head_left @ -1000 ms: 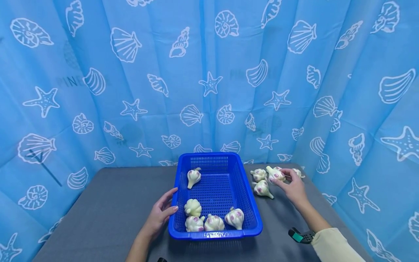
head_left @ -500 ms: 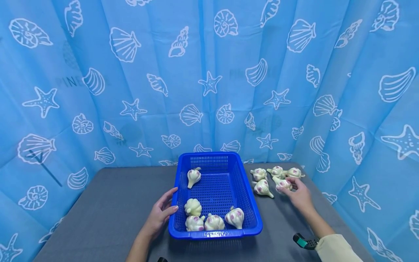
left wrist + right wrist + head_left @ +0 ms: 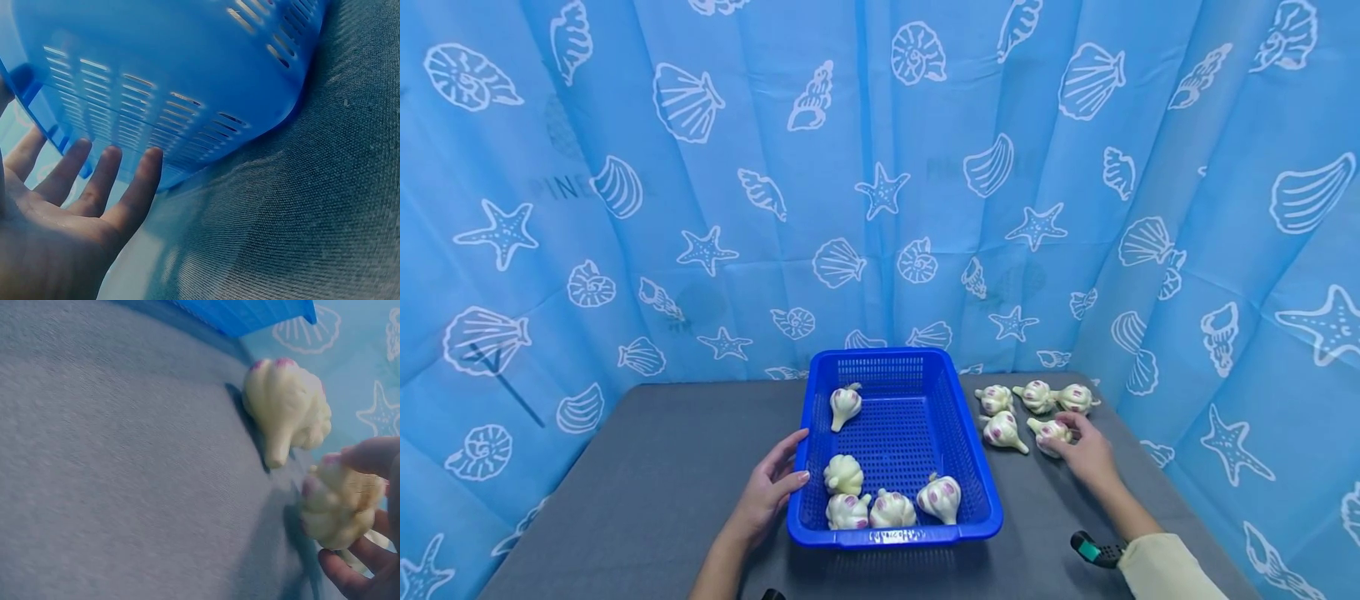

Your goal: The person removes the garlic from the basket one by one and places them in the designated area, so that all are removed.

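My right hand [image 3: 1088, 454] pinches a garlic bulb [image 3: 1049, 435] between thumb and fingers, low over the table to the right of the basket. The right wrist view shows the held bulb [image 3: 340, 503] with its root end towards the camera; whether it touches the cloth is unclear. Close by lies another garlic bulb [image 3: 1004, 432], stem pointing towards the right hand. My left hand [image 3: 763, 492] rests against the left side of a blue plastic basket [image 3: 893, 537], fingertips at its rim. In the left wrist view its spread fingers [image 3: 103, 178] lie along the slotted outer wall.
Several garlic bulbs [image 3: 891, 508] lie in the basket, mostly along its near end. Behind the right hand sit three more bulbs [image 3: 1036, 397] near the table's far right corner. A grey cloth [image 3: 685, 458] covers the table; a blue shell-patterned curtain [image 3: 880, 250] hangs behind it.
My right hand has drawn one garlic bulb out of the back group, towards me and slightly to the right. The left hand and basket have stayed put.
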Demonstrator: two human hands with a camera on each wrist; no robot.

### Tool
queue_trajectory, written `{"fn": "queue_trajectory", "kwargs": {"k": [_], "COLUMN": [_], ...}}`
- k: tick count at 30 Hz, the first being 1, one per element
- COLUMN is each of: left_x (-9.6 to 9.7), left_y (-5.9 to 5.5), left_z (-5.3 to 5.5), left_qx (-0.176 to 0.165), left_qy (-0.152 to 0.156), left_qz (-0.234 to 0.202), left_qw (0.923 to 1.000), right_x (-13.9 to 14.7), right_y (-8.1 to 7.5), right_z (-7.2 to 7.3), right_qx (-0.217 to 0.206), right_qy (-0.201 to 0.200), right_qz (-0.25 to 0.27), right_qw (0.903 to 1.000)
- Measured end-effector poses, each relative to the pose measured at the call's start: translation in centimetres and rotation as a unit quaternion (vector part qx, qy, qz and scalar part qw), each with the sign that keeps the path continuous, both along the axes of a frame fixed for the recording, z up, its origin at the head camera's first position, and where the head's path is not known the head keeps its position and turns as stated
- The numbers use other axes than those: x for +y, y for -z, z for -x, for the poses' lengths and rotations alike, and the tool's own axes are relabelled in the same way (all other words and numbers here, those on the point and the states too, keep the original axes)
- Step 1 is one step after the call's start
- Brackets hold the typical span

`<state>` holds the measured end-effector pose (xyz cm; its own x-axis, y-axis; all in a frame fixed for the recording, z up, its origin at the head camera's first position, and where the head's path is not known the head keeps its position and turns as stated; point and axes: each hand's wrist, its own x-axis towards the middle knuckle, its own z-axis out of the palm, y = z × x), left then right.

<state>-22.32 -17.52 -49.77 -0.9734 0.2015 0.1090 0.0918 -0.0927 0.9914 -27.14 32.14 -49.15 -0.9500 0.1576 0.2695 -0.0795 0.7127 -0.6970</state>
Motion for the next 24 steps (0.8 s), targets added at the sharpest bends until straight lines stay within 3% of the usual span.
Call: {"fn": "queue_trajectory", "kwargs": {"k": [6,16,24], "left_x": [0.0,0.1,0.2], "left_y": [0.0,0.1,0.1], "left_z": [0.1,0.1,0.0], "left_qx": [-0.011,-0.014,-0.014], "left_qy": [-0.002,-0.010,-0.013], "left_qz": [0.001,0.000,0.000], "left_qw": [0.9999,0.9999,0.9998], "right_x": [0.6,0.8,0.4], "right_y": [0.1,-0.1,-0.4], "right_z": [0.5,1.2,1.5], "right_qx": [-0.019,0.007,0.024], "right_qy": [-0.025,-0.062,-0.079], "right_qz": [-0.053,-0.111,-0.126], "right_qw": [0.9981,0.9918,0.9886]}}
